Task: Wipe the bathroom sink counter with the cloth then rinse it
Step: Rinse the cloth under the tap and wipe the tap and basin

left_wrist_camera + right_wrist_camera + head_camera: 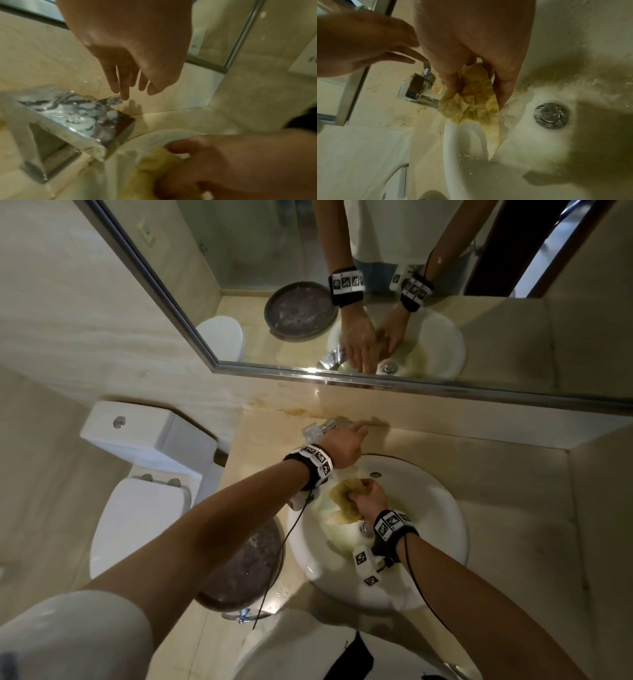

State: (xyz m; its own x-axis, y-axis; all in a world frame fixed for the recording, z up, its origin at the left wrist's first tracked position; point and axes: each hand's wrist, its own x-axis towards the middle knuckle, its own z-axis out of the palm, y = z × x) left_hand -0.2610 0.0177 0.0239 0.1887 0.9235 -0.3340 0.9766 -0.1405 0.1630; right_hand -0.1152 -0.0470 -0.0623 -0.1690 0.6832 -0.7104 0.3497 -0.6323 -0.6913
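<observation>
**Cloth held in basin, left hand at tap**

The cloth (346, 501), yellow, crumpled and wet-looking, is inside the white sink (442, 508), in its rear left part just below the faucet (418, 86). One tail of it hangs down against the basin wall, as the right wrist view shows. The right hand (371, 501) grips it, thumb and fingers curled round the bunched fabric, with the hand above the basin and clear of the drain (550, 116). The chrome drain plug sits near the basin's centre, well apart from the cloth. Droplets and a yellowish film lie on the porcelain around the cloth.

The left hand (342, 445) reaches over the faucet toward the back wall. Its fingers (120, 82) are straight and slightly spread, holding nothing; the fingertips are at the small chrome lever behind the square spout, but whether they touch it cannot be told. The faucet body is wet and reflective.

The beige stone counter (513, 525) surrounds the sink. Brownish staining shows on the counter and low wall near the faucet. A mirror (376, 285) with a metal frame runs along the wall above and reflects both hands. To the left of the counter stands a white toilet (144, 508), lid down, and a dark round bin (239, 570) sits between toilet and counter. Both wrists carry black bands with printed markers.
</observation>
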